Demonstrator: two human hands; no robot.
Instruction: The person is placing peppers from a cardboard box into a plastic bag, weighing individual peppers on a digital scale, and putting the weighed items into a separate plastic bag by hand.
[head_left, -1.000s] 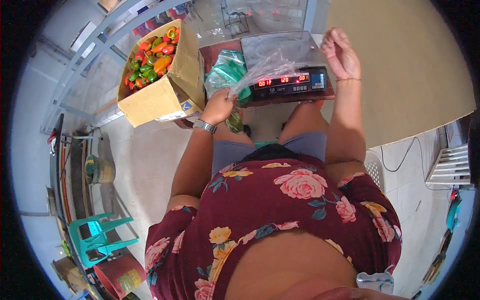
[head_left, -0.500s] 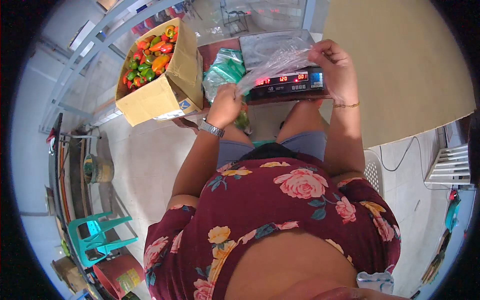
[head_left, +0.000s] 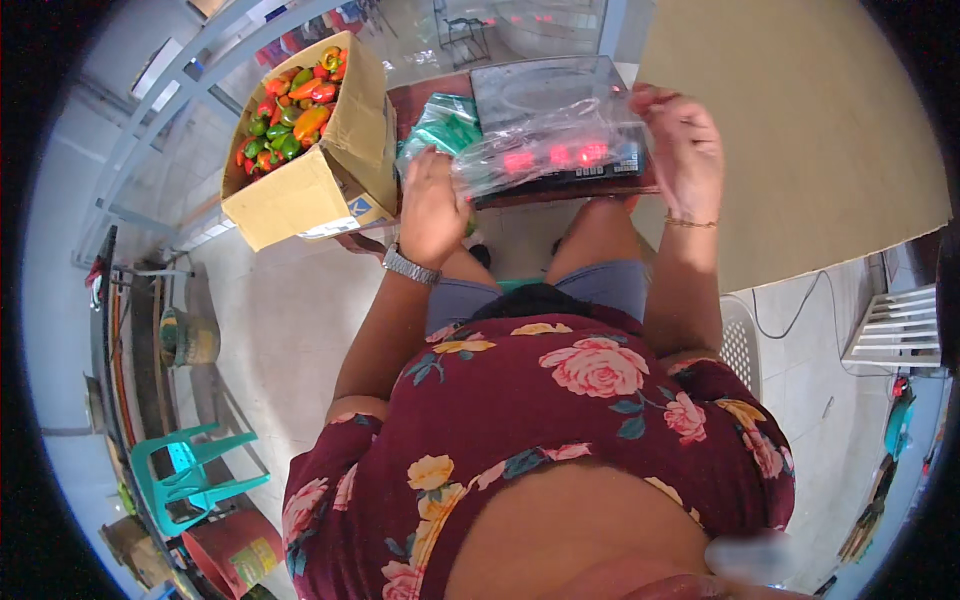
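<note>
A clear plastic bag lies loosely spread across the digital scale, whose red digits shine through the film. My left hand, wearing a metal watch, has its fingers stretched out at the near edge of the green plastic bags, beside the clear bag's left end. At the scale's right side is my right hand, with a thin bracelet on the wrist. Its fingers are bent and slightly blurred next to the clear bag's right end; whether they pinch the film is unclear.
A cardboard box full of red, orange and green peppers stands left of the scale. A large brown board fills the right side. Lower left are a green plastic chair and a red bucket.
The clear bag, earlier stretched up between both hands, has sunk down over the scale. My left hand has shifted left and straightened its fingers; my right hand has moved slightly and turned.
</note>
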